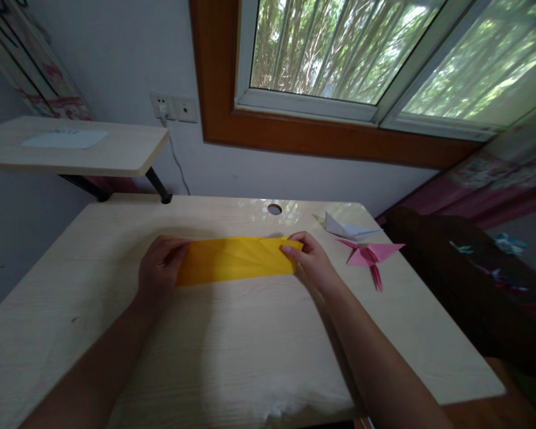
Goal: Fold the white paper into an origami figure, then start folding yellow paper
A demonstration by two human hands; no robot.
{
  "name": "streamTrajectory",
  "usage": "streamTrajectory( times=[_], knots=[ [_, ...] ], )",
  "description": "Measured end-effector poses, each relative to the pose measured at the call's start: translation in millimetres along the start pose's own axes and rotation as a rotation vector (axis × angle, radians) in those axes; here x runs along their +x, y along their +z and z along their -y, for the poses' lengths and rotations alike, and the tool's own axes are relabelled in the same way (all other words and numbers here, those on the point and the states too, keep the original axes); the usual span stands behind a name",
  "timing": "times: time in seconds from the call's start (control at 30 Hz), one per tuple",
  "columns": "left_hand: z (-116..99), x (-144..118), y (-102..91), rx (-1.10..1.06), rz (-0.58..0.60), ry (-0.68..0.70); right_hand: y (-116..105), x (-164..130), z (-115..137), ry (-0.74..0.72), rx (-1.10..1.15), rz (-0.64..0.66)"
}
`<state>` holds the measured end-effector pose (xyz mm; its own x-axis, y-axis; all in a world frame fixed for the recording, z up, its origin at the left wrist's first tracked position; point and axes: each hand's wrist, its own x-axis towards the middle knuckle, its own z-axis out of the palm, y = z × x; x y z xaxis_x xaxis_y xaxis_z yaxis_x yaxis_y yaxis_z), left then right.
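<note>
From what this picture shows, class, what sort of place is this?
Probably a home room with a desk used for paper folding: a pale wooden desk under a window, a wall socket, and finished origami.

a pink folded paper figure [370, 256] lies near the desk's [232, 351] right edge, with a white folded paper figure [348, 227] just behind it toward the far right corner. a round cable hole [274, 209] sits at the far edge. a raised shelf [116, 156] over the far left corner carries a pale sheet [65, 139]. wall sockets [174, 108] sit beside the window [361, 53].
</note>
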<state>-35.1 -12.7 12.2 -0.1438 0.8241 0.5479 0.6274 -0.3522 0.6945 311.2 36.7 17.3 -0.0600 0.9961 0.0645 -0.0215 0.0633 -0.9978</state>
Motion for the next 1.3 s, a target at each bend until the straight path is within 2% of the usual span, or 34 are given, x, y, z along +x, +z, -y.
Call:
streamTrajectory(
  times=[0.2,0.47,0.63,0.87,1.13,1.3],
  knots=[
    [-0.9,-0.9,0.0,-0.047,0.002,-0.033,10.0,-7.8,-4.5,0.076,0.108,-0.06],
    [-1.8,-3.3,1.1,-0.08,-0.002,-0.053,12.8,-8.6,0.2,-0.018,0.219,-0.161],
    [-1.1,-3.0,1.3,-0.075,0.019,-0.047,6.8,-3.1,-7.8,-0.11,0.225,-0.219],
    [2.6,-0.7,1.5,-0.048,0.057,0.003,3.5,-0.5,-10.1,-0.067,0.2,-0.311],
    [5.5,-2.1,-1.1,0.056,0.212,0.064,-1.1,2.1,-14.3,-0.113,0.168,-0.335],
    [4.2,-2.0,-1.1,0.057,0.257,0.126,-2.5,2.0,-13.2,-0.109,0.208,-0.331]
  ],
)
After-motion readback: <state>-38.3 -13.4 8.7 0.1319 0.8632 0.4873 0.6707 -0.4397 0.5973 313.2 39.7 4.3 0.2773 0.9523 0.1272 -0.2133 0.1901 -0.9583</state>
